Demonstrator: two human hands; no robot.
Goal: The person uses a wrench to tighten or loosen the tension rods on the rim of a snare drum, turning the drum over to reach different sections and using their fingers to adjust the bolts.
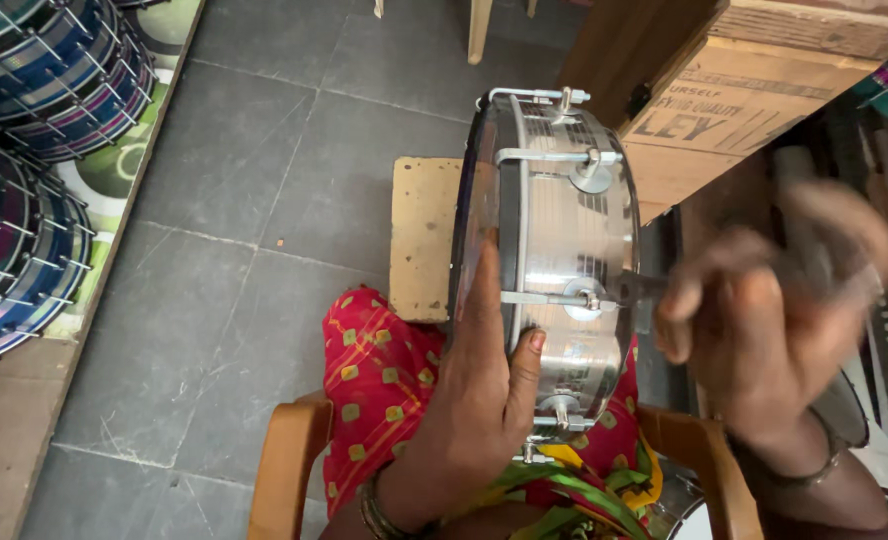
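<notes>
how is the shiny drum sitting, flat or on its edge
On its edge: the drum stands with its shell facing up, left hand steadying the head.

The drum stood on edge on my lap, my left hand against its left face, my right hand at its right; stacked drums lay far left, a carton behind.

The drum has a glossy, polished metal shell with shiny metal rods and lugs. Beneath lies a matt, rough wooden board on dull grey stone floor tiles; nearby, printed cardboard box.
</notes>
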